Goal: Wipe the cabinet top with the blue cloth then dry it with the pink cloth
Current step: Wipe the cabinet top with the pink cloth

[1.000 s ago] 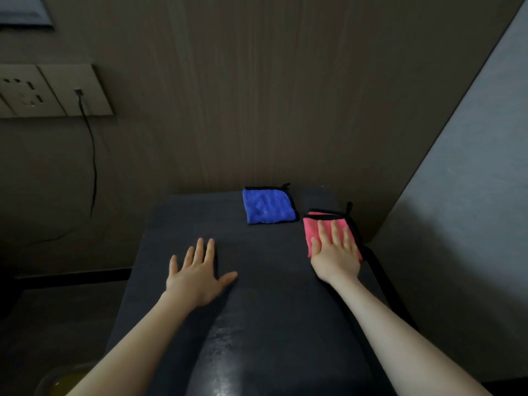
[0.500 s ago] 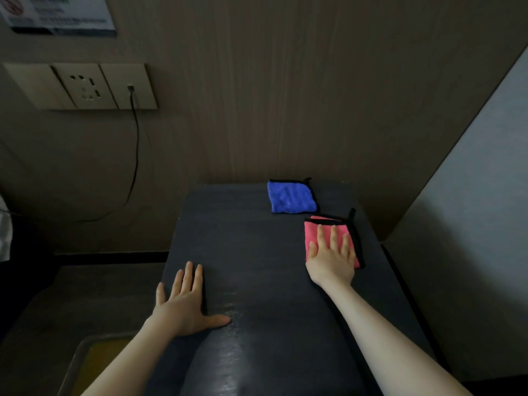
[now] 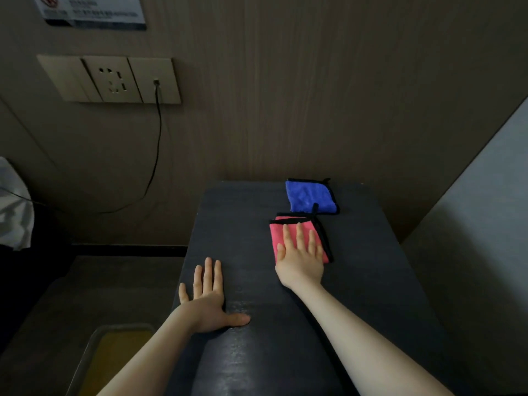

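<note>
The dark cabinet top [image 3: 371,281] runs away from me to the wood wall. A folded blue cloth [image 3: 310,195] with black trim lies at its far end. Just in front of it lies a folded pink cloth [image 3: 278,234], also black-trimmed. My right hand [image 3: 300,258] presses flat on the pink cloth, fingers spread, not gripping it. My left hand [image 3: 208,298] rests flat on the bare top near the left edge, fingers apart, holding nothing.
A wall socket panel [image 3: 114,80] with a black cable [image 3: 155,155] plugged in hangs at the upper left. A yellow-lined bin [image 3: 114,358] stands on the floor left of the cabinet. A pale wall [image 3: 485,224] closes the right side.
My right hand has slid the pink cloth leftward toward the middle of the top. My left hand has drawn back toward the left edge. The view has shifted left.
</note>
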